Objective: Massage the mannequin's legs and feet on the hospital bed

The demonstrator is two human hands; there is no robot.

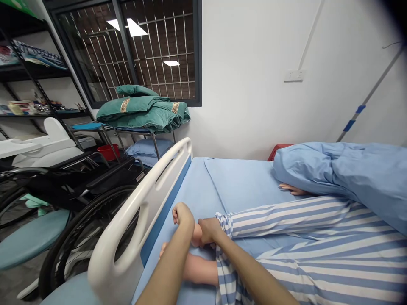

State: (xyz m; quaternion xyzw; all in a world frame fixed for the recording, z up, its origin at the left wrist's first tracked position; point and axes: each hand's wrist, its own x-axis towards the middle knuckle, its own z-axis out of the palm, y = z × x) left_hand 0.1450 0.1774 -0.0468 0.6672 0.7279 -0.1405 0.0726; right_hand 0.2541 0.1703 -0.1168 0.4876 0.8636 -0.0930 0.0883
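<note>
Pale blue sheeting [241,182] covered the bed and ran back to a plain white wall [241,84]. The person's right hand [209,231] was wrapped round the far ankle [196,234], its fingers clamped there just beyond the bunched trouser cuff [225,224]. Bent at the wrist, the left hand [183,214] was just beside that ankle on the footboard side, fingers curled inward; whether they gripped the foot could not be told. Smooth and rounded, the near leg [202,270] lay partly behind the left forearm [168,271]. Blue-and-white striped trousers [286,216] creased softly along both legs, and a puffy blue quilt [318,165] was heaped at the right. Glossy and moulded, with rounded slots, the footboard [157,203] stood near the left hand, bounding its room; a broad stretch of sheet separated the far leg from the wall.
</note>
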